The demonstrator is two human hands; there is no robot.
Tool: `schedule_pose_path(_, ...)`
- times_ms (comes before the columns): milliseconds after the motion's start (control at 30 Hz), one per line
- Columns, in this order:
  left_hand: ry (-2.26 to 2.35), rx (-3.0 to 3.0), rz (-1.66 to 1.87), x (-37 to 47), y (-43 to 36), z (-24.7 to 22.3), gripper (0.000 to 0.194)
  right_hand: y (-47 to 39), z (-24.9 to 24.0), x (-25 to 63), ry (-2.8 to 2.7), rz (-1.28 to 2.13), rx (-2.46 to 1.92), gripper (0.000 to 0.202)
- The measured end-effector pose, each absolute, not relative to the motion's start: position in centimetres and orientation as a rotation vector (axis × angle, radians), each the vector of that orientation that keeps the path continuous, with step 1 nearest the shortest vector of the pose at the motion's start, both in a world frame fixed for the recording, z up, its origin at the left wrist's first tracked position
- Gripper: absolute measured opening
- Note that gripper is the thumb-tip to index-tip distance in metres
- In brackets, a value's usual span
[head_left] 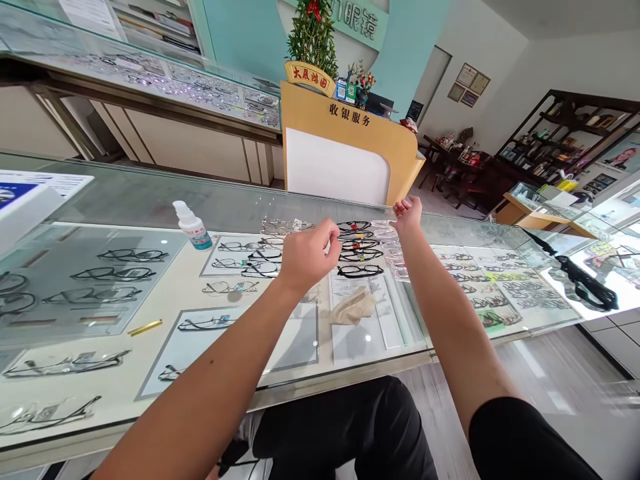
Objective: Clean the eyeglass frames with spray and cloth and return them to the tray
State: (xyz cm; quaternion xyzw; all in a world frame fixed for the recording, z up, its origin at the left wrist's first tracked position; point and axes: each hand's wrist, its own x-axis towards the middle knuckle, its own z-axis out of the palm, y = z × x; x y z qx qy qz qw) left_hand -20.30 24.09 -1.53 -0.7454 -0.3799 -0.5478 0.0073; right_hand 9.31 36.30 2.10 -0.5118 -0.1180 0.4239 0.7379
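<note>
My left hand (311,255) is above the glass counter, back of the hand toward me, with its fingers curled in; whatever they may hold is hidden. Just right of it lies a column of dark-framed eyeglasses (360,271). My right hand (409,215) is farther back, loosely bent with its fingers apart and nothing visible in them. Below and left of it is a column of clear-framed eyeglasses (393,250). More eyeglasses (287,225) lie behind my left hand. A crumpled beige cloth (353,307) rests on the counter between my forearms.
A spray bottle (192,225) with blue liquid stands left on the counter (225,190). A white box (30,207) is at the far left. At the right edge lies a folded black umbrella (583,280). A wooden cashier desk (350,133) stands beyond.
</note>
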Motion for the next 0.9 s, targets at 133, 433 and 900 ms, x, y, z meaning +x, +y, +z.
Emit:
schedule_pose_path(133, -1.152, -2.311, -1.732, -20.3, 24.0, -1.5, 0.011, 37.7, 1.8, 9.4, -0.216, 0.913, -1.178, 0.018)
schedule_pose_path(433, -1.187, -2.346, -1.702, -20.5, 24.0, -1.3, 0.011, 38.7, 1.3, 8.9, -0.202, 0.935, -1.222, 0.021)
schedule_pose_path(900, -1.106, -2.330, -1.734, -20.6, 24.1, -1.4, 0.012, 32.6, 5.7, 5.1, -0.541, 1.018, -1.058, 0.026)
